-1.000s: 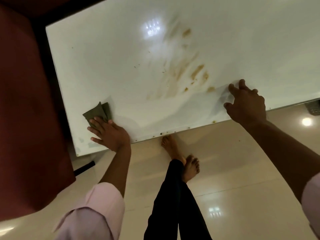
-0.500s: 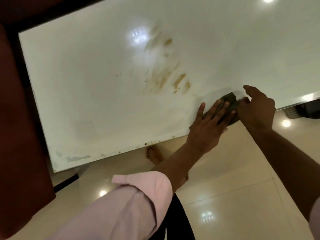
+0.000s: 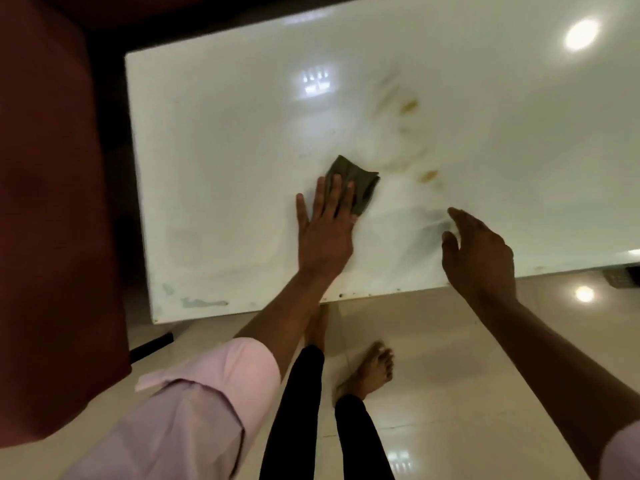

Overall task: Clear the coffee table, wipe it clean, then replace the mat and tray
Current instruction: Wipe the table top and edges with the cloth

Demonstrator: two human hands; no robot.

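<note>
White and glossy, the rectangular coffee table top (image 3: pixel 225 161) is being wiped by the left hand (image 3: pixel 323 230), which is pressing straight fingers on a folded grey-green cloth (image 3: pixel 356 183). Brown smears (image 3: pixel 408 107) are lying at one o'clock from the cloth. The right hand (image 3: pixel 479 252) is hovering with loose, empty fingers near the front edge. Pushing through the smears risks spreading them. Mat and tray are not in view.

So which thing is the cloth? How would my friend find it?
Look at the big white table that fills the top of the picture. Near its middle, the left hand presses flat on the cloth. It is a small, dark olive, folded square, the only dark thing lying on the white top, just left of the brown stains.
</note>
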